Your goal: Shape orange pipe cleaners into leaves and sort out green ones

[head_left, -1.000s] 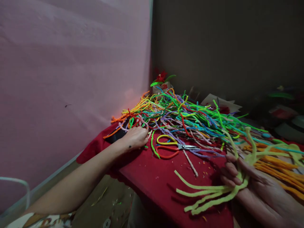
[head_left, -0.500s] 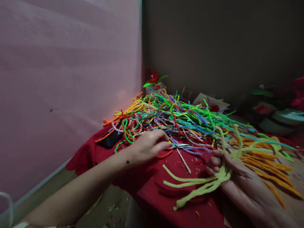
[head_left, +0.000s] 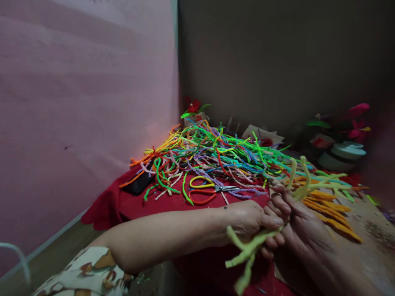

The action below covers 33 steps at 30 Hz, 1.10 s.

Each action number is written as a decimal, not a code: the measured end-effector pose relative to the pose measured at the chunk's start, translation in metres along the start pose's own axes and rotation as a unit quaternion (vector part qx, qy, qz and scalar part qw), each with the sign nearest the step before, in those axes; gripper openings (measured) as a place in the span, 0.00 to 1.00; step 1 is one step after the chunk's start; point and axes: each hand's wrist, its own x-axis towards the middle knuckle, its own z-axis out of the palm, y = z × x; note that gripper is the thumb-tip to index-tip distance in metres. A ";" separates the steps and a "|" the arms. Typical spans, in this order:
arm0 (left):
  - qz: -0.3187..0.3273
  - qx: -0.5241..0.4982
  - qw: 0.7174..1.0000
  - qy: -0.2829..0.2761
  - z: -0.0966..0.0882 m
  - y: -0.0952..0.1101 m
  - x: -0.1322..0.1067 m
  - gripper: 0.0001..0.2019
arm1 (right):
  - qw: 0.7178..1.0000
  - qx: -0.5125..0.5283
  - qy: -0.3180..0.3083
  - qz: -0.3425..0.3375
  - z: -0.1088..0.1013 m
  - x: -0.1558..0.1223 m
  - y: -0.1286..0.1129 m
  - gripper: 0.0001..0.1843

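Note:
Both hands meet low on the right, closed round one bundle of pale yellow-green pipe cleaners. My left hand reaches across and pinches the bundle's near part, its loose ends hanging down below. My right hand grips the middle, and the other ends stick up and to the right above its fingers. The bundle's centre is hidden by the fingers. Scissors with a yellow and a red handle lie on the red cloth, behind my left wrist.
A big tangled heap of coloured pipe cleaners covers the back of the table. Orange strips lie beyond my right hand. A black phone rests at the left edge. A lidded pot stands at the back right, beside a pink wall on the left.
My left hand has left the scissors and moved right and down to the pipe cleaners, taking hold of them. My right hand keeps its grip. The view has shifted slightly.

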 end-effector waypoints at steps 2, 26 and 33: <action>0.039 0.110 0.991 0.063 0.003 0.003 -0.011 0.14 | 0.999 0.035 0.013 -0.004 0.002 0.001 -0.002 0.05; 0.071 0.470 0.874 0.100 -0.075 0.019 -0.070 0.17 | 0.995 0.060 0.077 -0.011 -0.002 0.014 -0.010 0.11; 0.017 0.395 0.911 0.117 -0.072 0.014 -0.075 0.17 | 1.000 0.005 -0.029 0.003 -0.005 0.006 0.002 0.06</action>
